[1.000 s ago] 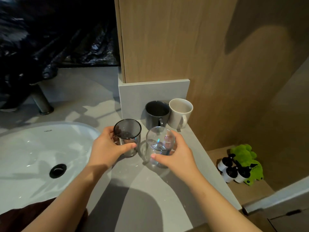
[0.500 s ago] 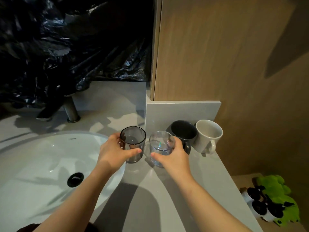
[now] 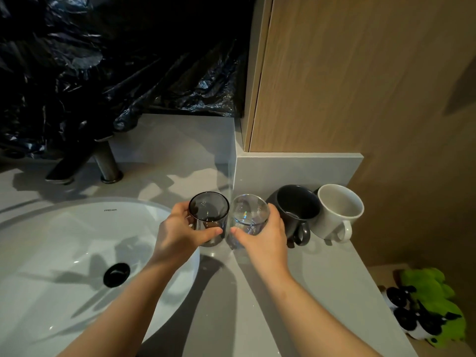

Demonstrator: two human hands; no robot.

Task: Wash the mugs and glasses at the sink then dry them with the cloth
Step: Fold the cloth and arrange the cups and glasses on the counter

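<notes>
Smoky glass neared clear glass; sink lettering illegible.

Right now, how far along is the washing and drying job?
Done: nothing visibly; no water runs from the faucet. In hand: left hand grips the smoky glass, right hand grips the clear glass, beside the sink. Left: washing both, then the dark mug and white mug on the counter, then drying; no cloth is in view.
</notes>
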